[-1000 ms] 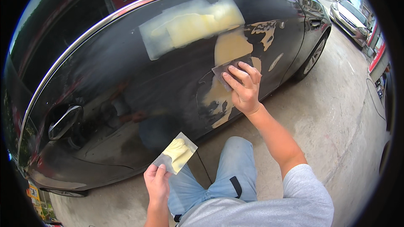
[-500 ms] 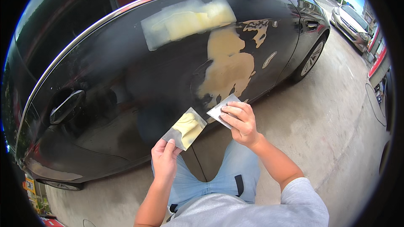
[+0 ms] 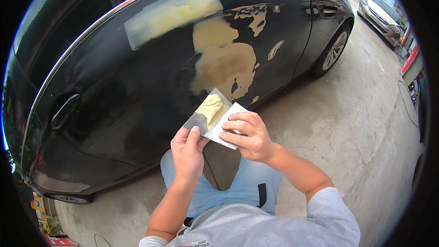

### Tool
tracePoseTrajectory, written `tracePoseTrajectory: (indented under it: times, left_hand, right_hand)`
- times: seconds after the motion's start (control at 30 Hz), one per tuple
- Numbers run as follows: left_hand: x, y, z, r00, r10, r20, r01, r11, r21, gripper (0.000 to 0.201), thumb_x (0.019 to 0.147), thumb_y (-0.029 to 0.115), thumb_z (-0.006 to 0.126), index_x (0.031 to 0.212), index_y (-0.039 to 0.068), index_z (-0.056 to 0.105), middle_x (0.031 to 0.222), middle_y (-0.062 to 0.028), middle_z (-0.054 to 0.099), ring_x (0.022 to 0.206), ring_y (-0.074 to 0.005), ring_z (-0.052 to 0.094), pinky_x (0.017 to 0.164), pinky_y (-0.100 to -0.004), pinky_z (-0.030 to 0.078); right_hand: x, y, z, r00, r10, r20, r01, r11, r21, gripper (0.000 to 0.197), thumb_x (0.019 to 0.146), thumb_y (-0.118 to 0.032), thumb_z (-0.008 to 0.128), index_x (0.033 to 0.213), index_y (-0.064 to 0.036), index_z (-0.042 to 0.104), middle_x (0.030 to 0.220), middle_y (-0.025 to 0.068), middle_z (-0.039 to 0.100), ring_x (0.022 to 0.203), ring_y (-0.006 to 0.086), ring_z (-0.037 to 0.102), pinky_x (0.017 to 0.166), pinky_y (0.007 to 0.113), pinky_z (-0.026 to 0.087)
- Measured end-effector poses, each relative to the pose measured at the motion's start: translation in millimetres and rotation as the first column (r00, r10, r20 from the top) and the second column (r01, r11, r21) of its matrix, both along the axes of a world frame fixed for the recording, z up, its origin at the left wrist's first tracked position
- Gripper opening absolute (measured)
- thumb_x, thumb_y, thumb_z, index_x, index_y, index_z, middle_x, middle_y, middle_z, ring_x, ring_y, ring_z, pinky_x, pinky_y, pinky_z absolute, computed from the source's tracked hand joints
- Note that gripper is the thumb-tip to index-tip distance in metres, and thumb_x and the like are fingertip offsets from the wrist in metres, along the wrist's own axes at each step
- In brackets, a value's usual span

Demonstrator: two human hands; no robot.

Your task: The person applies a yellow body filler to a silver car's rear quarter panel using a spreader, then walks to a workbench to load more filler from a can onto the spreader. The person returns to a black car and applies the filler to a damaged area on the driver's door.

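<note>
My left hand (image 3: 188, 155) grips a grey flat putty spreader (image 3: 196, 122) by its lower corner, thumb on top. A soft mound of pale yellow putty (image 3: 209, 108) lies on that spreader. In my right hand (image 3: 250, 138) is a second, whitish flat spreader (image 3: 219, 129), pressed under my fingertips. Its edge meets or overlaps the right side of the left spreader, beside the putty. Both are held above my knees, in front of a black car door (image 3: 123, 87). The door bears a pale yellow filler patch (image 3: 176, 14) and sanded tan patches (image 3: 226, 66).
The door handle (image 3: 66, 111) sticks out at the left. A front wheel (image 3: 334, 52) stands at the upper right, with a white car (image 3: 379, 16) beyond it. Concrete ground (image 3: 315, 123) stretches to the right, where a thin cable (image 3: 407, 105) lies.
The two spreaders, apart before, have come together. My left hand has risen slightly and the right has moved left and down. The door appears shifted left and up in view.
</note>
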State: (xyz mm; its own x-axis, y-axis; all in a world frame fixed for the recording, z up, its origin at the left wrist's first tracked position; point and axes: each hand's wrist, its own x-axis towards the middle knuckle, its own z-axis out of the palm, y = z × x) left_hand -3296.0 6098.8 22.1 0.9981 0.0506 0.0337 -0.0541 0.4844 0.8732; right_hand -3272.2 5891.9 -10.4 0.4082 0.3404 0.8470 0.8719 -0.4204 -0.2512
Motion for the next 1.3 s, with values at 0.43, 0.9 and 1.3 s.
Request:
tracePoseTrajectory:
  times: [0.43,0.9,1.3]
  left_hand:
    - [0.9,71.2,-60.1,0.987,0.003,-0.16,0.021,0.988,0.152,0.025,0.101,0.006,0.059,0.119,-0.009,0.067,0.114,-0.0168,0.073,0.1,-0.0257,0.074,0.09,-0.0412,0.061]
    - [7.9,115.7,-128.0,0.949,-0.064,-0.308,0.103,0.988,0.113,0.017,0.1,0.001,0.061,0.112,-0.008,0.071,0.109,-0.016,0.075,0.097,-0.0249,0.074,0.088,-0.0412,0.063]
    - [11.3,122.3,-136.5,0.947,-0.088,-0.308,0.129,0.985,0.115,0.021,0.101,0.003,0.062,0.116,-0.009,0.071,0.11,-0.0151,0.075,0.099,-0.024,0.074,0.088,-0.039,0.062]
  right_hand:
    - [162.3,-63.7,46.8,0.785,-0.437,0.439,0.425,0.896,0.131,0.033,0.086,-0.007,0.072,0.116,-0.0187,0.08,0.126,0.0025,0.07,0.121,0.0291,0.061,0.107,0.045,0.042]
    - [239.1,-51.4,73.1,0.692,-0.46,0.556,0.446,0.879,0.172,0.037,0.082,-0.006,0.071,0.117,-0.0133,0.08,0.127,0.0058,0.07,0.122,0.0318,0.061,0.105,0.045,0.044]
    - [235.5,-49.8,49.6,0.759,-0.449,0.472,0.445,0.886,0.128,0.039,0.076,-0.004,0.067,0.11,-0.0145,0.082,0.125,0.0033,0.07,0.12,0.0311,0.06,0.103,0.045,0.044]
